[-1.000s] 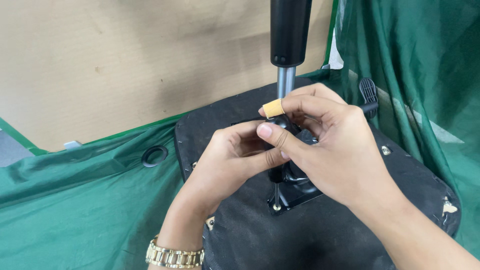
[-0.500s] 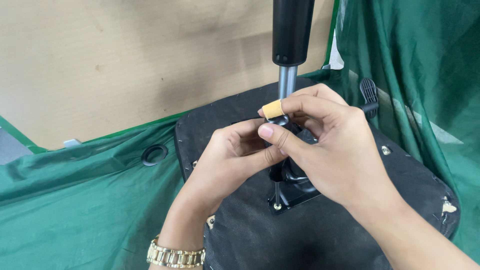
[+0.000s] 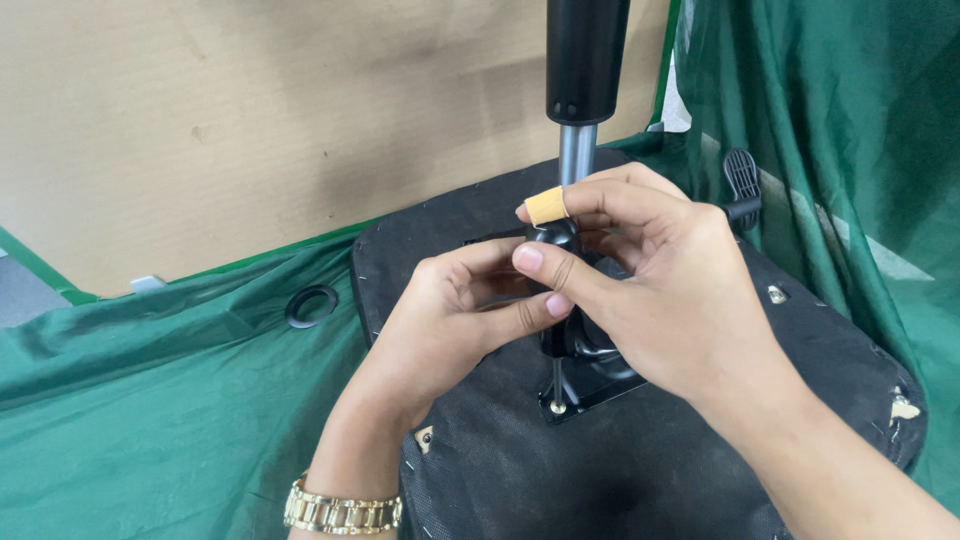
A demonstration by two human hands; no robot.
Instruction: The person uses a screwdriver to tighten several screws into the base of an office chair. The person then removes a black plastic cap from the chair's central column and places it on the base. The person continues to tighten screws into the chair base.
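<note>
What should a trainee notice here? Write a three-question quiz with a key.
1. True or false: both hands meet at the black mechanism under the gas cylinder.
2. Which hand wears a gold watch? A) left B) right
3. What colour is the tape on the right hand's index finger?

Key:
1. True; the left hand and the right hand close around it on the upturned seat base.
2. A.
3. Tan, on the fingertip.

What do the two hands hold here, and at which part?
Both hands, left hand and right hand, pinch a small black part at the metal column's base; exact grip is hidden.
</note>
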